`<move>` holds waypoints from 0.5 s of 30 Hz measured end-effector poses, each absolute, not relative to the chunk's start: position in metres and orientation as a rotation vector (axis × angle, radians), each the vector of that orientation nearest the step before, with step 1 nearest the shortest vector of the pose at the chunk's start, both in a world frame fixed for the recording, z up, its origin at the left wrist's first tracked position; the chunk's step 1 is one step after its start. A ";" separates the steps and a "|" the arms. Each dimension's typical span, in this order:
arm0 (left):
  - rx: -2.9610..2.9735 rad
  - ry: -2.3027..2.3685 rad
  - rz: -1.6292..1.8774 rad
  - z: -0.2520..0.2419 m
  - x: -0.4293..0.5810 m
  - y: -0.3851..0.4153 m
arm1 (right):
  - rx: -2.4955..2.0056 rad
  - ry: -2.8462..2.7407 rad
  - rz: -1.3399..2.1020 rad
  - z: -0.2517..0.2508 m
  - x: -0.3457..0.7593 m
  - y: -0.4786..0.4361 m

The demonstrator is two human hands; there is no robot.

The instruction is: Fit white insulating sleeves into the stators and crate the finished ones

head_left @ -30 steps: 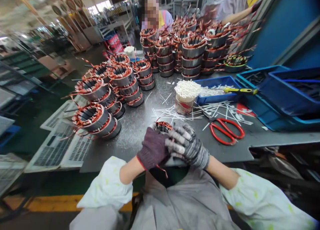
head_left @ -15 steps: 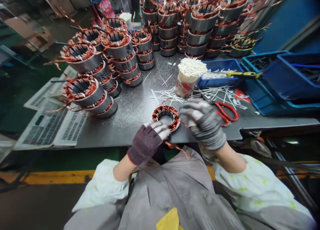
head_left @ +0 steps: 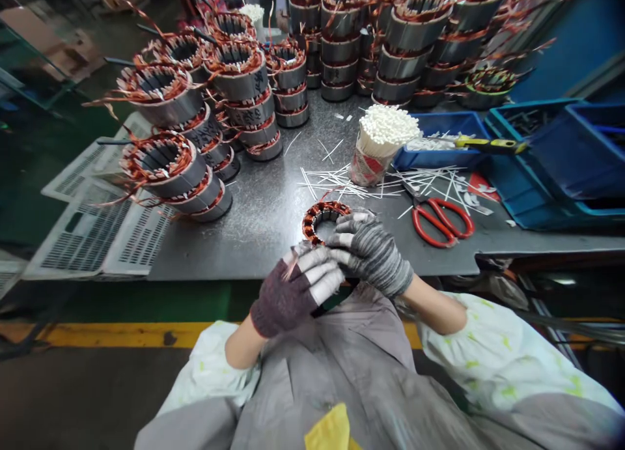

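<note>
Ahead of both hands, a speckled dark tabletop (head_left: 273, 196) spreads out, with stacks of wound stators (head_left: 244, 88) standing upright beyond and to the left of them. Past the right hand sit blue plastic crates (head_left: 527, 189) and a blue tray (head_left: 439, 127). Nearer, just beyond the right hand, a paper cup of cotton swabs (head_left: 378, 140) stands among scattered white strips (head_left: 342, 183), with red-handled scissors (head_left: 442, 219) lying to the right and a yellow-handled screwdriver (head_left: 483, 145) across the tray.

At the near edge of the tabletop, a copper-wound stator ring (head_left: 326, 221) lies partly under the fingers, its bore axis tilted up toward the person. Whether it rests on the tabletop is hidden. Both forearms angle inward. The right hand (head_left: 371, 254), in a grey striped glove, curls its fingers over the ring's near rim, gripping it. The left hand (head_left: 293, 294), in maroon knit, is closed against the ring's lower left side, its fingertips touching the right hand.
</note>
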State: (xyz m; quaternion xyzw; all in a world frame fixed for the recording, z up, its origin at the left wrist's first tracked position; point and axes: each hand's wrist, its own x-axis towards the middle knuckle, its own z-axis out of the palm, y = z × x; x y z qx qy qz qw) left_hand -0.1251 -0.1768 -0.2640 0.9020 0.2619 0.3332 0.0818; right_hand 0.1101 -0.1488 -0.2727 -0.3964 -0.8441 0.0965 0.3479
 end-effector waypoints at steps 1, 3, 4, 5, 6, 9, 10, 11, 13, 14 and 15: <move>2.838 0.808 0.967 -0.261 -0.123 -0.169 | -1.005 -2.159 0.235 -0.274 0.109 -0.151; 2.948 0.917 0.900 -0.257 -0.120 -0.148 | -0.955 -2.128 0.230 -0.277 0.108 -0.153; 2.956 0.938 0.849 -0.256 -0.119 -0.138 | -0.921 -2.141 0.241 -0.277 0.110 -0.153; 2.955 0.930 0.806 -0.256 -0.118 -0.130 | -0.892 -2.157 0.261 -0.276 0.112 -0.150; 2.954 0.913 0.780 -0.256 -0.117 -0.125 | -0.887 -2.146 0.281 -0.274 0.117 -0.145; 2.975 0.998 0.791 -0.257 -0.112 -0.129 | -1.102 -1.752 0.337 -0.263 0.142 -0.115; 2.985 1.041 0.815 -0.256 -0.109 -0.135 | -1.219 -1.534 0.355 -0.258 0.153 -0.101; 2.996 1.078 0.840 -0.256 -0.107 -0.142 | -1.316 -1.350 0.380 -0.252 0.164 -0.087; 3.008 1.131 0.882 -0.254 -0.101 -0.154 | -1.424 -1.185 0.443 -0.241 0.183 -0.061; 3.009 1.137 0.896 -0.254 -0.098 -0.157 | -1.440 -1.191 0.474 -0.236 0.190 -0.050; 3.009 1.129 0.903 -0.254 -0.096 -0.159 | -1.434 -1.227 0.502 -0.232 0.195 -0.043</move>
